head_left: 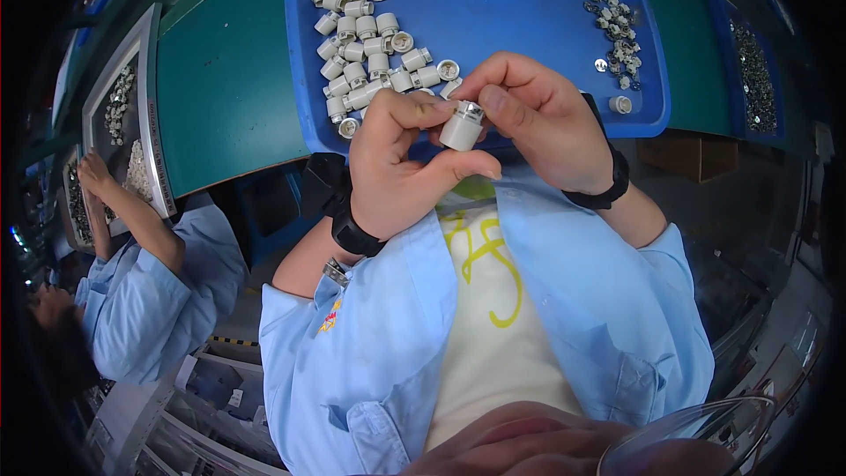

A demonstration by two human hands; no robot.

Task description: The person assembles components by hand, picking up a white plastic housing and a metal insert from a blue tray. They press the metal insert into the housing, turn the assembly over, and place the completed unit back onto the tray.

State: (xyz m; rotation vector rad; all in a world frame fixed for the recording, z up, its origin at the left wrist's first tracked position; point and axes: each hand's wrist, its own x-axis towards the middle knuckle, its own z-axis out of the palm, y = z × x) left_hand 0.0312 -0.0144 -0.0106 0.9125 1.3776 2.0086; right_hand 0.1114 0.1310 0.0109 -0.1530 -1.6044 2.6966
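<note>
Just off the near edge of the blue tray, both hands meet at one white lamp socket with a silvery metal end facing up. My left hand is closed on the socket from the left, its thumb stretched out below it. At the metal end, thumb and index finger of my right hand pinch together; whether a small part is between them is hidden. Many similar white sockets lie heaped along the tray's left side. Small white-and-metal pieces are scattered at its right.
One socket lies in the tray's near right corner. On the green table, a second blue tray of small metal parts stands at the far right. To the left, a co-worker's hand reaches over a framed tray. A cardboard box is below the table.
</note>
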